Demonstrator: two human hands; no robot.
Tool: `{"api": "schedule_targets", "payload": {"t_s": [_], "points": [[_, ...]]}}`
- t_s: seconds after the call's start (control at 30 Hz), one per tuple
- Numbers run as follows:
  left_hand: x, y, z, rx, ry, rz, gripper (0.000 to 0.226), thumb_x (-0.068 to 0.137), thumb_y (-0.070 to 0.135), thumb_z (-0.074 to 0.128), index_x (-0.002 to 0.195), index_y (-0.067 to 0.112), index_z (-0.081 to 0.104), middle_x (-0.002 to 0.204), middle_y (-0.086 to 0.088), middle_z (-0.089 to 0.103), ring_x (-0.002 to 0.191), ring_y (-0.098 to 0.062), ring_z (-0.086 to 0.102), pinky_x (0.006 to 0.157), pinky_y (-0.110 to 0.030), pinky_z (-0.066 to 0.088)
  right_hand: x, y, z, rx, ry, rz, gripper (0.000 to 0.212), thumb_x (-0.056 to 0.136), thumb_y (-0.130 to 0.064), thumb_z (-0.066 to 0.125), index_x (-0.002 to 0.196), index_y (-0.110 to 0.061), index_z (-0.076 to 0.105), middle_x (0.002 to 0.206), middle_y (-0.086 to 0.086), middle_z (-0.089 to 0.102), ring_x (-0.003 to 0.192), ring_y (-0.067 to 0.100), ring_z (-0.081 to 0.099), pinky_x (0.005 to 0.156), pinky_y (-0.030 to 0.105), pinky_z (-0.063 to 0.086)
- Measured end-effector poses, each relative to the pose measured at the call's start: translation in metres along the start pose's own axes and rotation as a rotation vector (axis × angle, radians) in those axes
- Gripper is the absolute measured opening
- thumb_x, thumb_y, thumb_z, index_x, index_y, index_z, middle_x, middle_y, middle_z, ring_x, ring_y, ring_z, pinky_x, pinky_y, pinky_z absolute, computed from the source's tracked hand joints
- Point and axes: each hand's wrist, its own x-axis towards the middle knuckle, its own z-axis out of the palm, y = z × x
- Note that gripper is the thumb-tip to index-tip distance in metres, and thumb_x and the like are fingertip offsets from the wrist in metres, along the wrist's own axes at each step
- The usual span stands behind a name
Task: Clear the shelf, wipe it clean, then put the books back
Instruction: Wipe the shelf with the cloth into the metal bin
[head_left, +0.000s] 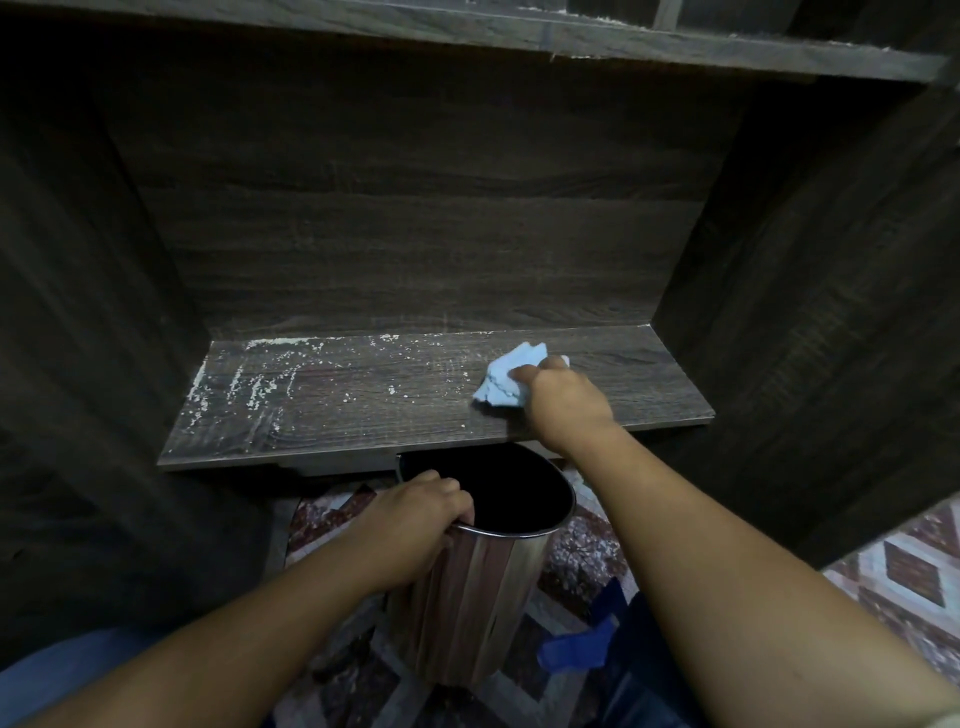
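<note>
dim, dark corners, wide-angle edge distortion

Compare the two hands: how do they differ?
The left hand grips the bin rim, below the shelf; the right hand holds a blue cloth on the shelf. Left is lower and nearer; right reaches further in. Both are curled round something.

Both bare arms stretch forward. The right hand (569, 402), knuckles up and fingers curled, grips a crumpled light-blue cloth (501, 376); the left hand (415, 525), lower and nearer the body, curls its fingers over the rim of a shiny cylindrical metal bin (467, 597)
</note>
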Motion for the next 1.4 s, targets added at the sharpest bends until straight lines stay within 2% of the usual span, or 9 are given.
{"api": "schedule_targets", "payload": {"t_s": [0.1, 0.2, 0.37, 0.53, 0.67, 0.83, 1.17, 1.3, 1.4], "points": [[0.000, -0.003, 0.001, 0.006, -0.016, -0.009, 0.018, 0.088, 0.020, 0.054, 0.106, 0.024, 0.057, 0.104, 0.006, 0.054, 0.105, -0.014, 0.046, 0.087, -0.034, 0.043, 0.008, -0.001, 0.009, 0.057, 0.087, 0.085, 0.050, 0.095, -0.007, 0.045, 0.142, -0.023, 0.040, 0.137, 0.012, 0.035, 0.120, 0.035, 0.042, 0.092, 0.044, 0.045], [-0.001, -0.006, 0.002, 0.007, -0.008, -0.015, 0.020, 0.087, 0.019, 0.056, 0.106, 0.024, 0.057, 0.104, 0.006, 0.054, 0.105, -0.013, 0.046, 0.084, -0.032, 0.042, 0.021, -0.002, 0.018, 0.061, 0.104, 0.163, 0.053, 0.092, -0.002, 0.047, 0.141, -0.019, 0.036, 0.136, 0.014, 0.033, 0.121, 0.036, 0.040, 0.087, 0.042, 0.046], [0.001, -0.011, 0.003, -0.021, -0.016, -0.002, 0.019, 0.086, 0.018, 0.056, 0.105, 0.021, 0.059, 0.103, 0.003, 0.056, 0.103, -0.015, 0.047, 0.085, -0.037, 0.045, 0.048, -0.005, 0.036, 0.041, -0.019, 0.277, 0.056, 0.096, -0.011, 0.044, 0.148, -0.015, 0.024, 0.146, 0.020, 0.025, 0.130, 0.040, 0.032, 0.100, 0.044, 0.040], [0.008, -0.017, 0.004, -0.019, -0.037, 0.000, 0.018, 0.089, 0.019, 0.054, 0.106, 0.023, 0.058, 0.105, 0.005, 0.056, 0.104, -0.013, 0.046, 0.085, -0.032, 0.042, 0.061, -0.012, 0.039, -0.013, -0.083, 0.206, 0.069, 0.096, -0.017, 0.046, 0.153, -0.032, 0.011, 0.150, 0.012, 0.021, 0.132, 0.037, 0.026, 0.098, 0.047, 0.041], [0.012, -0.022, 0.004, -0.011, -0.042, 0.005, 0.022, 0.089, 0.016, 0.054, 0.108, 0.025, 0.057, 0.106, 0.005, 0.055, 0.105, -0.013, 0.046, 0.085, -0.030, 0.041, 0.064, -0.017, 0.039, -0.078, -0.133, 0.131, 0.072, 0.094, -0.022, 0.051, 0.151, -0.042, 0.011, 0.151, 0.007, 0.017, 0.131, 0.036, 0.024, 0.098, 0.050, 0.039], [0.013, -0.027, 0.001, -0.014, -0.034, -0.002, 0.020, 0.089, 0.020, 0.054, 0.108, 0.024, 0.059, 0.107, 0.005, 0.057, 0.106, -0.013, 0.047, 0.082, -0.026, 0.037, 0.060, -0.017, 0.037, -0.099, -0.140, 0.044, 0.061, 0.095, -0.021, 0.047, 0.146, -0.045, 0.024, 0.146, 0.007, 0.024, 0.128, 0.037, 0.028, 0.097, 0.049, 0.039], [0.004, -0.025, 0.003, -0.029, -0.037, -0.026, 0.023, 0.084, 0.017, 0.062, 0.105, 0.024, 0.059, 0.104, 0.007, 0.055, 0.105, -0.013, 0.046, 0.089, -0.031, 0.042, 0.019, -0.009, 0.036, -0.179, -0.214, -0.048, 0.056, 0.100, -0.021, 0.039, 0.148, -0.045, 0.023, 0.149, 0.008, 0.023, 0.132, 0.038, 0.028, 0.103, 0.050, 0.040], [-0.001, -0.019, 0.002, -0.055, -0.045, -0.039, 0.021, 0.082, 0.018, 0.063, 0.101, 0.027, 0.059, 0.100, 0.010, 0.054, 0.100, -0.011, 0.046, 0.087, -0.032, 0.043, -0.002, -0.006, 0.028, -0.202, -0.302, -0.085, 0.059, 0.097, -0.019, 0.046, 0.147, -0.044, 0.029, 0.154, 0.006, 0.019, 0.138, 0.039, 0.020, 0.109, 0.051, 0.034], [-0.005, -0.014, -0.001, -0.052, -0.029, -0.036, 0.019, 0.083, 0.018, 0.062, 0.099, 0.027, 0.059, 0.098, 0.010, 0.054, 0.099, -0.010, 0.046, 0.086, -0.030, 0.043, -0.014, -0.009, 0.016, -0.266, -0.385, -0.099, 0.062, 0.095, -0.014, 0.054, 0.144, -0.047, 0.034, 0.157, 0.005, 0.016, 0.140, 0.036, 0.023, 0.112, 0.047, 0.032]]}}
